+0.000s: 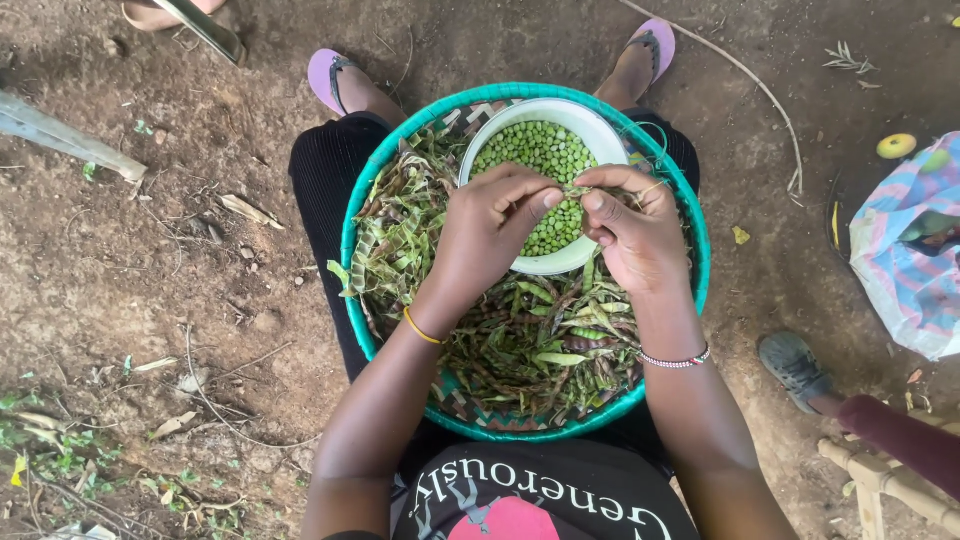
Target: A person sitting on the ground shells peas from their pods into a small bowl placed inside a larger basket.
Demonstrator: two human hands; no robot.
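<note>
Hands meet over a white bowl (592, 258) heaped with shelled green peas (548, 160). The left hand (490, 230) and the right hand (632, 232) pinch a thin green pod (577, 189) between them, thumbs and forefingers closed on it from either side, just above the bowl's middle. The left wrist wears a yellow band (421, 328), the right a beaded red and white bracelet (676, 361).

The bowl sits at the far side of a round woven basket (352, 240) with a teal rim, which rests on the person's lap. Around the bowl, the basket is filled with green and brownish pods and husks (530, 340), piled thickest on the left and near sides.

Beyond the basket, two feet in pink sandals (326, 72) stand on bare brown earth (150, 250) strewn with dry leaves and twigs. At the right edge lies a striped sack (905, 250) in pink, blue and white, a soft bulging shape, with a small yellow round thing (896, 146) just above it. Lower right, another person's grey shoe (795, 365) shows beside a pale wooden frame (880, 480).
</note>
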